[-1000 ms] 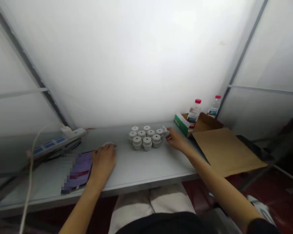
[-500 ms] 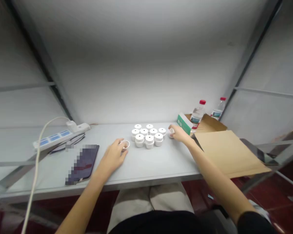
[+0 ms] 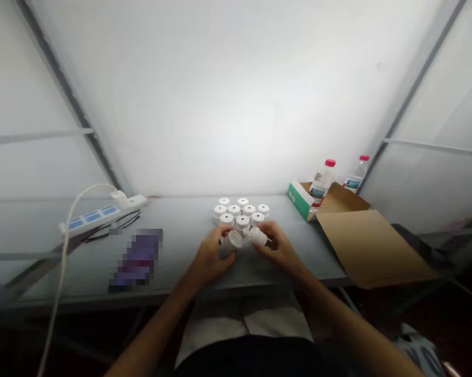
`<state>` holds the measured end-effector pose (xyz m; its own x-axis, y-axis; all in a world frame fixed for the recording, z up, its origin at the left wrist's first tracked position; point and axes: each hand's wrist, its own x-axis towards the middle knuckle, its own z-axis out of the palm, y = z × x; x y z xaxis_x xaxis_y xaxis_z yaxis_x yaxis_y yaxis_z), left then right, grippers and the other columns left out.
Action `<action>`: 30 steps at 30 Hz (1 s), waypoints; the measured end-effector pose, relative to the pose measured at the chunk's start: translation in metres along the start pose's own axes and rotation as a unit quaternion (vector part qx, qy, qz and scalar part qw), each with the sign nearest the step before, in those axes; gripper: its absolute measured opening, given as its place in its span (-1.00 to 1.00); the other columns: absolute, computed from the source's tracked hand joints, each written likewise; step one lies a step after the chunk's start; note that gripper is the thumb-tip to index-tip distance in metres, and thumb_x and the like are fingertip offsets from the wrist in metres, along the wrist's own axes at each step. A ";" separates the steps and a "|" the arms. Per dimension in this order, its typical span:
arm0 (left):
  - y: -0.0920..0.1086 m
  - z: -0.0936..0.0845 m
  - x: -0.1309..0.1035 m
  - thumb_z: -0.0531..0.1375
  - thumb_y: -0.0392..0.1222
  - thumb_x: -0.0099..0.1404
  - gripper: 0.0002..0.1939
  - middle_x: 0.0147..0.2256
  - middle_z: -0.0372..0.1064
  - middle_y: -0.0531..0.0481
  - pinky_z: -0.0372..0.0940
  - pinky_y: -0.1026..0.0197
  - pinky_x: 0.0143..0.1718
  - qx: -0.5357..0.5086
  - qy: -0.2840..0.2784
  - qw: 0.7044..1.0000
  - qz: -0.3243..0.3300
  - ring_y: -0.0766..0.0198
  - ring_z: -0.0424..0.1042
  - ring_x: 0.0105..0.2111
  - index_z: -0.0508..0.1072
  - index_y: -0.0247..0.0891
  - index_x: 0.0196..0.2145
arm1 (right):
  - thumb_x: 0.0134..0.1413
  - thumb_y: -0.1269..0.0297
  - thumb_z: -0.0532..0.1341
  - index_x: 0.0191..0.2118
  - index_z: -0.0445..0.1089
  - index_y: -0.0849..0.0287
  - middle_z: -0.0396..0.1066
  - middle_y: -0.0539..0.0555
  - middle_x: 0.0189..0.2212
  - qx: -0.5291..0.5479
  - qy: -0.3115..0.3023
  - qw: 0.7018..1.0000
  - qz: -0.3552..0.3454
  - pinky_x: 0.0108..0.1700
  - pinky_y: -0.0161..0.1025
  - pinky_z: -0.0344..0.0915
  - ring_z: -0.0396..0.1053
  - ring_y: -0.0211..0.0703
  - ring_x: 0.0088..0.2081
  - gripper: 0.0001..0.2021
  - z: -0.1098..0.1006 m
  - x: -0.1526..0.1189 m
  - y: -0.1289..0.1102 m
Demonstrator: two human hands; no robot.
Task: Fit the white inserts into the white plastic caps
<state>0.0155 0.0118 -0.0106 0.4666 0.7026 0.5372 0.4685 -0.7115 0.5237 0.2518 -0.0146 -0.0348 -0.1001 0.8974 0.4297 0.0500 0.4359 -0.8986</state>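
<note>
My left hand (image 3: pixel 211 257) is closed around a small white round cup (image 3: pixel 233 240), its open mouth tilted toward the right. Facing it, my right hand (image 3: pixel 280 250) grips a white plastic piece (image 3: pixel 258 236) with a thin prong sticking out to the right; its exact kind is unclear. The two parts are held close together, just above the front of the table. Behind them stands a cluster of several white round caps (image 3: pixel 242 221), each with a small dark hole in the top.
A phone-like dark slab (image 3: pixel 139 257), partly pixelated, lies on the table (image 3: pixel 176 230) at left, near a white power strip (image 3: pixel 92 217) with cables. To the right, an open cardboard box (image 3: pixel 371 246) holds a water bottle (image 3: pixel 320 188); another bottle (image 3: pixel 354 178) stands behind.
My right hand has come left from beside the box, bringing the white piece. My left hand has moved right with the cup, now tilted. The scene has brightened.
</note>
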 end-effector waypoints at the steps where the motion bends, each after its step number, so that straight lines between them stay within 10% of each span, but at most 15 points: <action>1: -0.001 0.002 -0.001 0.29 -0.31 0.21 -0.48 0.05 0.46 -0.14 0.40 -0.03 0.07 -0.004 -0.011 1.000 0.010 0.05 0.47 0.02 0.36 -0.19 0.12 | 0.15 0.15 0.38 0.03 0.31 0.02 0.44 0.09 -0.04 -0.002 -0.006 1.000 -0.004 -0.11 -0.17 0.45 0.46 -0.06 -0.04 -0.61 0.001 -0.002 0.002; 18: 0.013 0.005 -0.009 0.35 -0.13 0.33 -0.43 0.11 0.42 -0.12 0.56 -0.02 -0.02 -0.150 -0.057 0.987 -0.002 0.02 0.46 0.10 0.42 0.02 0.27 | 0.13 0.12 0.44 0.06 0.44 0.05 0.52 0.12 -0.02 -0.010 -0.081 0.996 -0.034 -0.03 -0.10 0.49 0.53 -0.04 -0.08 -0.59 0.003 -0.011 -0.001; 26: 0.019 0.007 -0.012 0.28 -0.26 0.37 -0.47 0.12 0.45 -0.14 0.40 -0.04 0.19 -0.083 -0.049 0.992 0.088 0.04 0.46 0.12 0.41 -0.08 0.27 | 0.45 -0.11 0.04 -0.07 0.51 0.13 0.40 -0.04 -0.57 -0.133 -0.115 0.984 -0.017 -0.36 -0.22 0.34 0.38 -0.19 -0.54 -0.55 0.000 -0.012 -0.005; 30: 0.017 0.006 -0.011 0.28 -0.22 0.36 -0.52 0.09 0.46 -0.12 0.44 -0.05 0.13 -0.078 -0.023 0.995 0.056 0.05 0.46 0.10 0.43 -0.06 0.22 | 0.34 -0.09 0.20 0.16 0.33 0.08 0.49 0.07 -0.23 -0.107 -0.099 0.989 -0.035 -0.21 -0.16 0.44 0.46 -0.12 -0.30 -0.55 0.001 -0.012 -0.004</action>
<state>0.0226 -0.0077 -0.0118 0.5439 0.6164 0.5693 0.2914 -0.7750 0.5607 0.2519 -0.0272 -0.0360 -0.3030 0.8426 0.4452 0.2427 0.5200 -0.8190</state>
